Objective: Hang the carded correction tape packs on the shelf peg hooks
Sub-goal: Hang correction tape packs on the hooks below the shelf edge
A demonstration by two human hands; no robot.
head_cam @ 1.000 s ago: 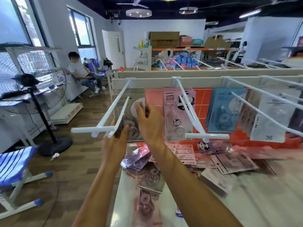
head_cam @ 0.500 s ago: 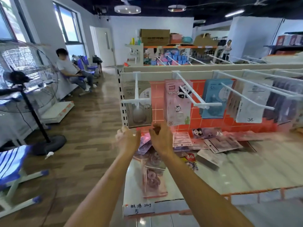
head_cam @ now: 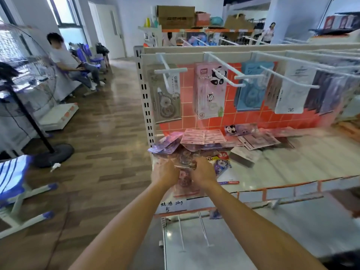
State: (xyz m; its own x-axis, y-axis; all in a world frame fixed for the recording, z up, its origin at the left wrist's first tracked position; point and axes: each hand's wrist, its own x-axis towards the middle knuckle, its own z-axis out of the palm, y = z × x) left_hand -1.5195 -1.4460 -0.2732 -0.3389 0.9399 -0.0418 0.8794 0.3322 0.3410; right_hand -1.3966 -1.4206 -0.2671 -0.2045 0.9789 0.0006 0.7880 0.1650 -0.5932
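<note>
A grey correction tape pack [head_cam: 165, 94] hangs at the back of the leftmost white peg hook [head_cam: 169, 71]. Beside it, a pink panda pack [head_cam: 211, 92] hangs on the second hook [head_cam: 226, 73], followed by blue packs [head_cam: 251, 90] and a white card marked 36 [head_cam: 292, 90]. Loose packs [head_cam: 204, 136] lie in a pile on the shelf below. My left hand [head_cam: 164, 175] and right hand [head_cam: 203, 173] are down at the shelf's front left. Both grip a clear-fronted pinkish pack [head_cam: 185, 181] lying there; motion blur hides the fingertips.
A standing fan [head_cam: 25, 90] and a blue-striped stool [head_cam: 11, 176] are on the floor to the left. A person [head_cam: 68, 59] sits by the window. A handwritten price label [head_cam: 171, 206] is on the shelf edge, with bare hooks [head_cam: 202, 230] underneath.
My hands left the grey pack hanging on the leftmost hook and dropped to the shelf. They now hold a pack from the pile. The view has pulled back.
</note>
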